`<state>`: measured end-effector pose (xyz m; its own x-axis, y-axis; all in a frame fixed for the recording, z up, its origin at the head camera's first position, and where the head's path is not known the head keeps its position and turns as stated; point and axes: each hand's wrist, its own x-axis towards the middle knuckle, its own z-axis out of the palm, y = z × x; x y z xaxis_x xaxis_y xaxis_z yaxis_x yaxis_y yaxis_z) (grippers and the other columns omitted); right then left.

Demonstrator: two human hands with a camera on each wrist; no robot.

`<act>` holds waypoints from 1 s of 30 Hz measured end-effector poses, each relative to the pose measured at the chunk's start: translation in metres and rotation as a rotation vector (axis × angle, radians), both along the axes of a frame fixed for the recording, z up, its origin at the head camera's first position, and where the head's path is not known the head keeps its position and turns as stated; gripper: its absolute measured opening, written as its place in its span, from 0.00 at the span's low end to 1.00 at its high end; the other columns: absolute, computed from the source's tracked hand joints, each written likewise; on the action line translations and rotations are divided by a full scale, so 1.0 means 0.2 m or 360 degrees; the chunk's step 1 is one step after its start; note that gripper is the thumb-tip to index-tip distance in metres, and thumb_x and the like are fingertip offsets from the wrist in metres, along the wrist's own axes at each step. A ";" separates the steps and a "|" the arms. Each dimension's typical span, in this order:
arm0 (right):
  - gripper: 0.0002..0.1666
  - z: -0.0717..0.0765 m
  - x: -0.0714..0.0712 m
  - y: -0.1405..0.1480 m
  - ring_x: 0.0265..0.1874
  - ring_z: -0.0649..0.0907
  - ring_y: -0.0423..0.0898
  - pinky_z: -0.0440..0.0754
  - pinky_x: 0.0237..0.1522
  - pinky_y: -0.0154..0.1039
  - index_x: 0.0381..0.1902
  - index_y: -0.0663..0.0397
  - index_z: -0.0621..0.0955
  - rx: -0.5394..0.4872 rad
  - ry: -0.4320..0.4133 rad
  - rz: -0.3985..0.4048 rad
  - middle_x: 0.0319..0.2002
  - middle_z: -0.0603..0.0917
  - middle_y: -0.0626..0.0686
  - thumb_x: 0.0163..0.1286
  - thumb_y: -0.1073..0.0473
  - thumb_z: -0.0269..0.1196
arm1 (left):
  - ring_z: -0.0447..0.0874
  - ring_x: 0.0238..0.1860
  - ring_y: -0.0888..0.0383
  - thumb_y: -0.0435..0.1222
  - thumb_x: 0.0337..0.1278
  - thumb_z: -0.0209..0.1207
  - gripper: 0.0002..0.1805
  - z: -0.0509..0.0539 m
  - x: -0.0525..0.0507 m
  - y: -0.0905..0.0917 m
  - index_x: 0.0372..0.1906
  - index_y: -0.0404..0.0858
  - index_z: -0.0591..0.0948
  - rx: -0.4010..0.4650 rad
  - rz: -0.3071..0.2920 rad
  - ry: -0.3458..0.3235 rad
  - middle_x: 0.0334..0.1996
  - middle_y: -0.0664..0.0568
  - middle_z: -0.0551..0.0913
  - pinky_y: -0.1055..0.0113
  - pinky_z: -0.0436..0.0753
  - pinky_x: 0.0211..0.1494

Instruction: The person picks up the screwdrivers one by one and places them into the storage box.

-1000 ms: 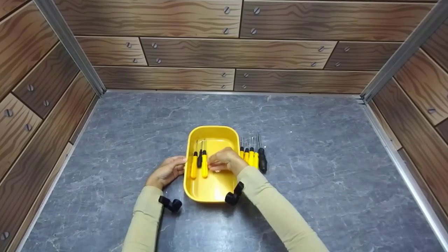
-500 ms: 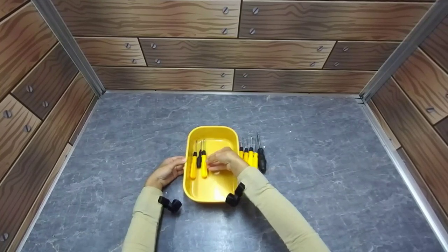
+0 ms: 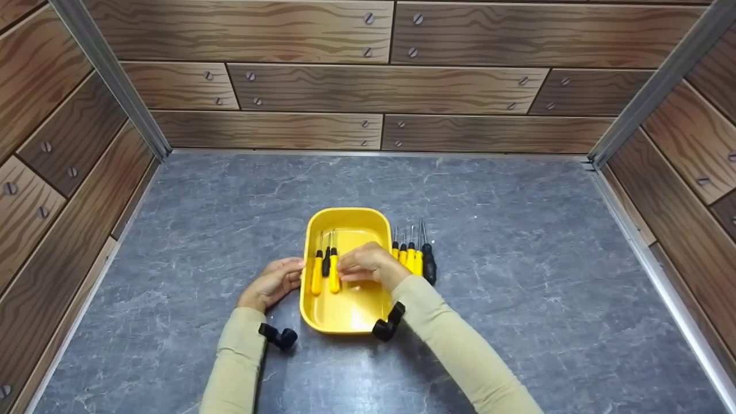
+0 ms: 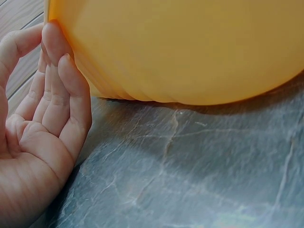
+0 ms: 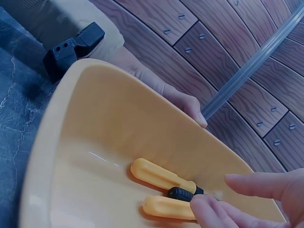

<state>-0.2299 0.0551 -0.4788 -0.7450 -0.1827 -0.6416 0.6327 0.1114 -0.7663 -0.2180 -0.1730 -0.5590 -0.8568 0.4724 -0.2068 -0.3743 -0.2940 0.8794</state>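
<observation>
A yellow tray (image 3: 348, 313) stands on the table, holding a left yellow screwdriver (image 3: 317, 276), a small black screwdriver (image 3: 326, 263) and a right yellow screwdriver (image 3: 334, 276), side by side with shafts pointing away. My left hand (image 3: 273, 283) holds the tray by its left rim; in the left wrist view its fingers (image 4: 58, 42) lie against the outer wall. My right hand (image 3: 371, 264) reaches inside, its fingertips at the handle of the right yellow screwdriver. In the right wrist view its thumb (image 5: 254, 184) and fingers stand apart, one finger overlapping that screwdriver's far end.
Right of the tray lie several yellow screwdrivers (image 3: 410, 259) and a larger black screwdriver (image 3: 429, 264), partly behind the right hand and tray wall. Wood-patterned walls (image 3: 322, 89) surround the grey marbled table (image 3: 517, 259) at the back and sides.
The scene has shifted very slightly left and down in the head view. Both hands and the screwdrivers keep nearly the same places relative to the tray.
</observation>
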 end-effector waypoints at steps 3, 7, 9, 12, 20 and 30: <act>0.21 0.01 0.01 0.01 0.25 0.87 0.46 0.89 0.38 0.38 0.50 0.70 0.80 -0.0001 -0.0002 0.0004 0.37 0.88 0.63 0.56 0.74 0.65 | 0.85 0.35 0.67 0.41 0.57 0.62 0.10 -0.02 0.00 0.00 0.39 0.40 0.80 0.0002 -0.0002 0.0050 0.32 0.60 0.87 0.72 0.84 0.46; 0.19 0.01 0.01 0.03 0.26 0.87 0.46 0.88 0.41 0.41 0.48 0.70 0.81 -0.0009 0.0010 0.0009 0.35 0.89 0.62 0.57 0.73 0.66 | 0.85 0.33 0.67 0.38 0.60 0.59 0.05 0.00 0.00 0.01 0.37 0.42 0.79 -0.0053 0.0046 -0.0036 0.29 0.60 0.87 0.72 0.84 0.46; 0.18 0.02 0.02 0.04 0.26 0.87 0.47 0.88 0.43 0.42 0.47 0.69 0.82 -0.0012 0.0015 0.0012 0.35 0.89 0.62 0.57 0.73 0.66 | 0.85 0.33 0.67 0.34 0.64 0.54 0.04 0.02 0.00 0.01 0.37 0.41 0.79 -0.0055 0.0057 -0.0085 0.29 0.59 0.87 0.71 0.85 0.46; 0.16 0.02 0.03 0.06 0.27 0.88 0.47 0.87 0.45 0.44 0.46 0.69 0.82 -0.0005 0.0051 0.0035 0.37 0.89 0.63 0.58 0.71 0.65 | 0.86 0.33 0.66 0.30 0.67 0.47 0.09 0.04 0.01 0.02 0.37 0.40 0.79 -0.0051 0.0067 -0.0138 0.29 0.58 0.87 0.71 0.85 0.46; 0.15 0.05 0.06 0.07 0.25 0.86 0.43 0.88 0.40 0.40 0.47 0.70 0.81 0.0064 0.0183 0.0119 0.36 0.88 0.61 0.63 0.68 0.61 | 0.86 0.34 0.65 0.30 0.66 0.48 0.09 0.05 0.01 0.02 0.37 0.40 0.79 -0.0057 0.0070 -0.0146 0.30 0.57 0.87 0.71 0.85 0.46; 0.19 0.11 0.07 0.13 0.25 0.85 0.42 0.89 0.38 0.37 0.53 0.75 0.76 0.0019 0.0241 0.0135 0.35 0.87 0.61 0.66 0.68 0.58 | 0.85 0.32 0.66 0.30 0.66 0.48 0.08 0.04 0.00 0.01 0.43 0.35 0.77 -0.0059 0.0060 -0.0153 0.31 0.56 0.87 0.71 0.85 0.46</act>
